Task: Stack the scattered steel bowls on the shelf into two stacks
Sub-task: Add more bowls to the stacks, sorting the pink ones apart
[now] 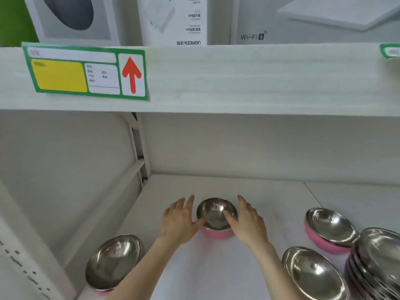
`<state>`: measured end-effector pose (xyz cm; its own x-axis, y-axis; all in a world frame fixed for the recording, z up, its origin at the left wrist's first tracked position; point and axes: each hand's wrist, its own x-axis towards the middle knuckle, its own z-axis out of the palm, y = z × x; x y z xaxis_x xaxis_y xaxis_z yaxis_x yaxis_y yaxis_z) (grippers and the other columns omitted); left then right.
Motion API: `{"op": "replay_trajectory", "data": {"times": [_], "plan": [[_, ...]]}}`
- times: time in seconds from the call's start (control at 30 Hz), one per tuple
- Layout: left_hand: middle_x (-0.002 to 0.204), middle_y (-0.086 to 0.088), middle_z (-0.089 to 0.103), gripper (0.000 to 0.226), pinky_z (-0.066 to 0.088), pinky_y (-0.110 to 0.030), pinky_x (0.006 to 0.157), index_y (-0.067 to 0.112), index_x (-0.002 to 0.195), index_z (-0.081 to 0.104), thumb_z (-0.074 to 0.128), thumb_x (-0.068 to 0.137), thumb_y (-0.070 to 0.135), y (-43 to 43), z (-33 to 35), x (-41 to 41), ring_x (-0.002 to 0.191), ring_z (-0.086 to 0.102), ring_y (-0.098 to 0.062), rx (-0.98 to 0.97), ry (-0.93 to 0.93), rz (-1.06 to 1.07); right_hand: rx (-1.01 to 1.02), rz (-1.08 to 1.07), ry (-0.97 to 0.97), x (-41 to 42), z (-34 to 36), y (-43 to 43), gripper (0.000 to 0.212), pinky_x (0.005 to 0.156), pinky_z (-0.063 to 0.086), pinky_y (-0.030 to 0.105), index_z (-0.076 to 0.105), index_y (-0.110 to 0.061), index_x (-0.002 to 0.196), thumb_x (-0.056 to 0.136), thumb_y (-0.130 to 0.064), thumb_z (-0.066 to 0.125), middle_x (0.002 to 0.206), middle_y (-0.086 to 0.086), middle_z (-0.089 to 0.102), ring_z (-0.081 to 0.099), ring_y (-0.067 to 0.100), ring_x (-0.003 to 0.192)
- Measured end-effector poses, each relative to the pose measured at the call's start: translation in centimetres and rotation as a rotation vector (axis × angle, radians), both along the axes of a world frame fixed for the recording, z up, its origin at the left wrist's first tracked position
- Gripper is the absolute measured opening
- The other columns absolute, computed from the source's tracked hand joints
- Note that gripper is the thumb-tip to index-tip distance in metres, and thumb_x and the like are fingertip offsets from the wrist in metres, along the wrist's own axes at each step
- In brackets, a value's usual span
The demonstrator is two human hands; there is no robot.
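We note both hands spread, left hand (pixel 180 219) and right hand (pixel 249 221) flanking the centre bowl (pixel 216 215), thumbs touching its rim, bowl upright, mouth upward, round, no long axis.

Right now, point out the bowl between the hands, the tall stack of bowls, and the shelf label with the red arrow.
bowl between the hands (pixel 213 214): head view, steel inner surface.
tall stack of bowls (pixel 381 254): head view, top bowl's inside.
shelf label (pixel 59 75): head view, yellow patch.
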<state>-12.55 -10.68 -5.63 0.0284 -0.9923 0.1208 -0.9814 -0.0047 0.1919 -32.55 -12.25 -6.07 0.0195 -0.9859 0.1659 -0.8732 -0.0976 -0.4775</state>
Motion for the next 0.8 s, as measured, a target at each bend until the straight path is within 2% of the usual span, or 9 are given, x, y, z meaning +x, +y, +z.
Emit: {"op": "replay_trajectory", "data": {"times": [0.07,0.17,0.27,0.33,0.4,0.5,0.57,0.7,0.8], "plan": [[0.148,-0.006,0.038,0.087,0.04,-0.041,0.104,0.026,0.152,0.012,0.043,0.084,0.07,-0.8,-0.9,-0.2,0.131,0.042,-0.028,0.102,0.127,-0.004,0.079,-0.016,-0.075,0.4,-0.8,-0.5,0.074,0.101,0.039,0.041,0.019,-0.016,0.148,0.09,-0.057,0.042,0.146,0.007,0.042,0.043,0.025,0.131],[0.142,-0.009,0.046,0.088,0.041,-0.039,0.103,0.028,0.152,0.014,0.047,0.082,0.068,-1.8,-1.9,0.0,0.127,0.048,-0.028,0.222,0.354,0.009,0.157,-0.025,-0.224,0.5,-2.0,-1.0,0.075,0.104,0.037,0.038,0.021,-0.017,0.147,0.089,-0.059,0.043,0.147,0.004,0.041,0.041,0.023,0.133],[0.128,-0.003,0.061,0.093,0.044,-0.034,0.1,0.029,0.15,0.023,0.047,0.072,0.074,-2.2,-2.5,0.2,0.117,0.057,-0.022,0.285,0.577,-0.019,0.192,-0.004,-0.402,0.4,-2.9,-1.2,0.061,0.099,0.044,0.035,0.037,-0.02,0.137,0.088,-0.053,0.05,0.127,-0.002,0.058,0.054,0.021,0.121],[0.106,0.003,0.07,0.075,0.05,-0.031,0.093,0.029,0.144,0.036,0.054,0.08,0.062,-2.2,-3.0,0.2,0.099,0.065,-0.017,0.281,0.717,-0.071,0.204,0.006,-0.458,0.4,-3.1,-1.2,0.048,0.094,0.047,0.035,0.044,-0.022,0.129,0.089,-0.046,0.053,0.11,-0.006,0.063,0.06,0.019,0.109],[0.092,0.002,0.072,0.061,0.054,-0.033,0.087,0.028,0.138,0.044,0.058,0.085,0.052,-2.3,-3.5,0.0,0.084,0.07,-0.014,0.259,0.802,-0.095,0.2,0.004,-0.493,0.6,-3.2,-1.1,0.044,0.091,0.048,0.033,0.046,-0.021,0.129,0.09,-0.041,0.054,0.106,-0.007,0.064,0.061,0.018,0.105],[0.089,-0.002,0.073,0.057,0.056,-0.025,0.073,0.025,0.137,0.046,0.062,0.086,0.046,-2.2,-3.6,-0.3,0.075,0.071,-0.013,0.252,0.864,-0.1,0.182,0.001,-0.519,0.8,-3.1,-0.9,0.041,0.087,0.048,0.029,0.047,-0.019,0.128,0.091,-0.036,0.055,0.107,-0.003,0.065,0.061,0.018,0.102],[0.09,-0.002,0.072,0.056,0.052,-0.017,0.064,0.023,0.137,0.046,0.062,0.088,0.043,-2.0,-3.2,-0.6,0.072,0.071,-0.013,0.255,0.889,-0.098,0.176,-0.004,-0.526,0.8,-2.9,-0.7,0.041,0.086,0.047,0.028,0.047,-0.019,0.128,0.091,-0.035,0.055,0.108,-0.003,0.065,0.061,0.018,0.103],[0.089,0.002,0.07,0.054,0.045,-0.008,0.059,0.024,0.137,0.044,0.058,0.09,0.046,-1.3,-2.2,-1.0,0.067,0.07,-0.01,0.227,0.86,-0.118,0.147,-0.012,-0.53,0.4,-2.3,-0.1,0.041,0.088,0.049,0.031,0.047,-0.021,0.128,0.091,-0.038,0.054,0.108,-0.004,0.066,0.062,0.017,0.102],[0.089,0.004,0.068,0.053,0.042,-0.003,0.056,0.024,0.137,0.043,0.056,0.091,0.046,-0.6,-1.3,-1.5,0.068,0.069,-0.011,0.208,0.839,-0.122,0.121,-0.008,-0.54,0.0,-1.3,0.7,0.04,0.085,0.047,0.028,0.047,-0.02,0.127,0.091,-0.037,0.054,0.107,-0.004,0.064,0.061,0.017,0.101]]}}
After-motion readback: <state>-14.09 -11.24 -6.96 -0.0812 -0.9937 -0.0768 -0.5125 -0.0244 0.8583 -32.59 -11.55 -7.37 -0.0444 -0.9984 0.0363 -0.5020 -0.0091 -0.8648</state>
